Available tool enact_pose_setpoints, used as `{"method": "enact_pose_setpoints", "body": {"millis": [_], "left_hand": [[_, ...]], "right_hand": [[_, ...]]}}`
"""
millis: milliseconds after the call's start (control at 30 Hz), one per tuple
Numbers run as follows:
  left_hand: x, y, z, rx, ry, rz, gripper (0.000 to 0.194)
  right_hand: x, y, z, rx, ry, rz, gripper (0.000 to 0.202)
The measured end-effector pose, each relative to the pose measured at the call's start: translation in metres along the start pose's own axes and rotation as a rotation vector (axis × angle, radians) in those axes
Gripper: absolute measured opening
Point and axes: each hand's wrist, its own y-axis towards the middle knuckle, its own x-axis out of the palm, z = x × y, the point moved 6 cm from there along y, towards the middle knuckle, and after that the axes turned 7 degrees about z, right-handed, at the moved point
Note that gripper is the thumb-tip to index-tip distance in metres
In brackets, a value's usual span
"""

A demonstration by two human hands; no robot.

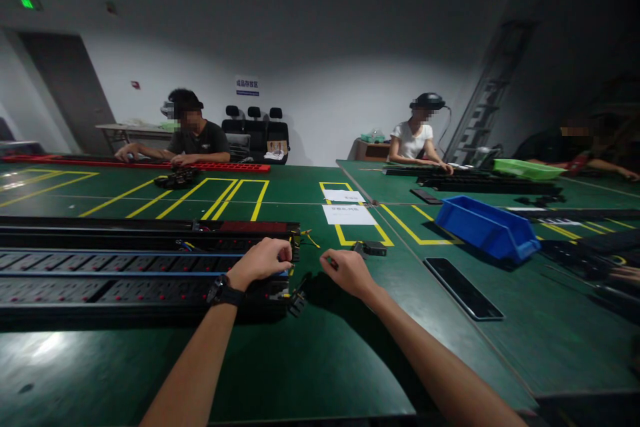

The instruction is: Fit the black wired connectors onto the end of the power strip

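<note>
My left hand (263,259) rests over the right end of a long black rail assembly (165,293). Its fingers are curled down at the rail's end, and what they pinch is hidden. Along the assembly run dark slotted strips with red dots and a blue edge line. Just right of that end, my right hand (347,271) hovers above the table with fingers curled closed; anything in them is too small to make out. A small black connector piece (297,304) hangs at the near corner of the rail end. Yellow wires (311,238) stick out at the far corner.
Beyond my right hand lies a small black block (374,249). A phone (463,288) and a blue bin (485,230) are to the right. Paper sheets (349,215) lie on the green table (320,360). Several other people work across and beside it; a red rail (240,167) lies opposite.
</note>
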Motion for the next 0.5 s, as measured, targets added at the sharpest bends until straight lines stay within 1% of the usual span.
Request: {"method": "enact_pose_setpoints", "body": {"millis": [300, 500], "left_hand": [[-0.0012, -0.0009, 0.0012, -0.010, 0.054, 0.034, 0.015], [-0.0002, -0.0004, 0.0014, 0.001, 0.085, 0.041, 0.015]], "right_hand": [[0.0040, -0.0009, 0.0029, -0.007, 0.014, -0.010, 0.020], [0.0022, -0.0003, 0.0013, -0.011, 0.008, -0.010, 0.020]]}}
